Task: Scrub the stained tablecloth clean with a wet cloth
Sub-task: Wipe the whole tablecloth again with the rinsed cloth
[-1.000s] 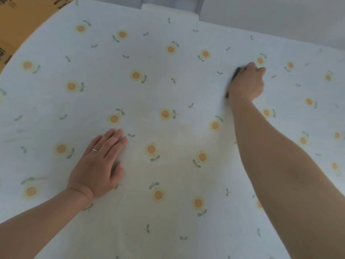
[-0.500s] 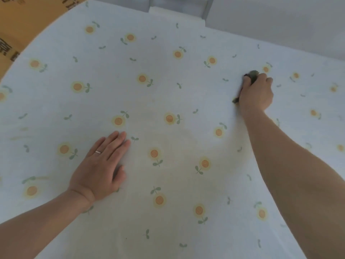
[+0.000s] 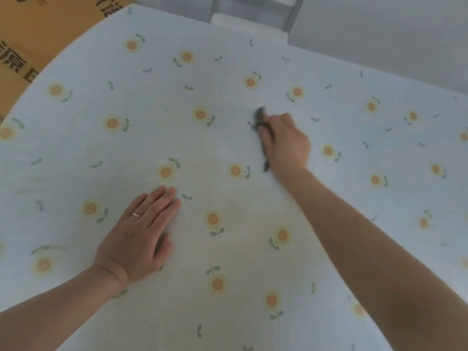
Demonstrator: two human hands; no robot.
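Observation:
A pale tablecloth (image 3: 152,138) printed with orange flowers covers the whole table. A faint yellowish stain (image 3: 243,214) spreads over its middle, between my arms. My right hand (image 3: 286,145) grips a dark wet cloth (image 3: 260,120), mostly hidden under the fingers, and presses it on the tablecloth just beyond the stain. My left hand (image 3: 136,236) lies flat on the cloth at the stain's left edge, fingers straight, a ring on one finger.
A cardboard box (image 3: 38,39) with dark printed characters stands past the table's far-left edge. Beyond the far edge are a grey wall (image 3: 379,29) and a white ledge with a metal post (image 3: 253,13).
My right hand has dragged the dark cloth leftward and nearer across the tablecloth, toward the middle. My left hand has stayed flat in place.

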